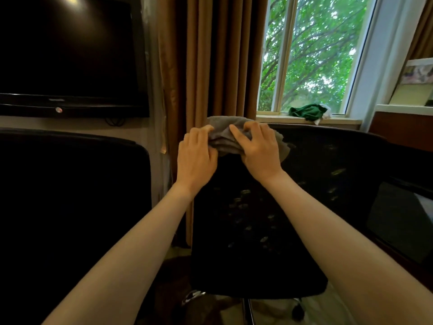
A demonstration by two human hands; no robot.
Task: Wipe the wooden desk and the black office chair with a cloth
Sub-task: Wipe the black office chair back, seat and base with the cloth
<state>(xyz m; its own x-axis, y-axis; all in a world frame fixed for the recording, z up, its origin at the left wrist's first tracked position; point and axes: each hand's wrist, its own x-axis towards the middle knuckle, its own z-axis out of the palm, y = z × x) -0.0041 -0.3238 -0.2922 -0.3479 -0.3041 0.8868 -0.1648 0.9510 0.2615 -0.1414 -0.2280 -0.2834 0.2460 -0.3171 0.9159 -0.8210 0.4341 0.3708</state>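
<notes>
a: between the two hands, right at the fingertips: grey cloth (222, 137), bunched, draped over the top edge of the black office chair (246, 219) backrest.
b: hand state?
a: left hand (195, 158) grasps the cloth's left end, fingers curled into it. right hand (259, 151) clutches the right part, fingers bent over the folds, index straighter than the rest. some cloth sticks out past the right hand's outer side.
b: chair vs hands?
a: backrest top is directly under both palms, seat below the forearms.
b: any text?
a: tv (68, 55) up and left of the left hand. small logo on the bottom bezel, too blurred to read. round badge (58, 110) under it, also unreadable.
b: rest?
a: green rag (308, 111) on the window sill (293, 118), beyond and right of the right hand. brown curtain (210, 59) straight beyond both hands. second black chair (70, 195) left of the left forearm.
</notes>
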